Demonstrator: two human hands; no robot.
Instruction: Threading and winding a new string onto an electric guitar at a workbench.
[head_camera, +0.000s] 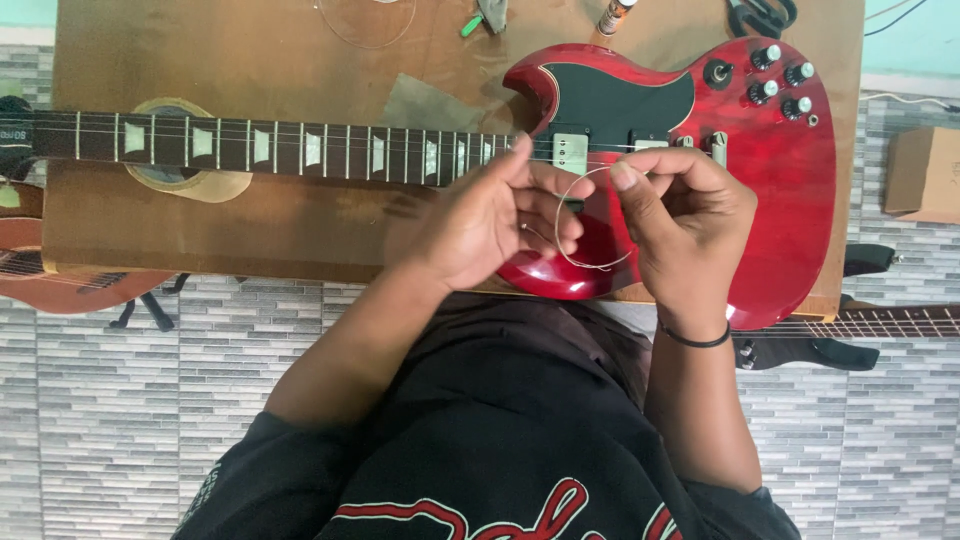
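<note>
Far left, the neck (270, 148) of the red electric guitar (780, 190) runs across my wooden worktop (250, 225), pale inlays ticking along the dark fretboard, with a round tan disc (190, 178) tucked under it. Another guitar's brown body (60, 275) pokes out below the worktop edge.

Now the middle: my left hand (490, 225) hovers over the red body, fingers (530, 195) curled in and pinched on one side of a thin coiled guitar string (590, 262). The loop hangs between both hands, just above the guitar's lower edge.

My right hand (685, 225) meets it from the other side, thumb and forefinger closed on the same wire near the pickups. Black band on that wrist.

My read: I'm loosening the coil, freeing the string before fitting it. Next calls for finding the free end and keeping tension so it doesn't spring or kink.

Further right, four control knobs (780, 78) sit on the body. At the far right edge, a plain brown cardboard box (922, 172), squarish, rests on the tiled floor (120, 400); any label is too small to tell.
</note>
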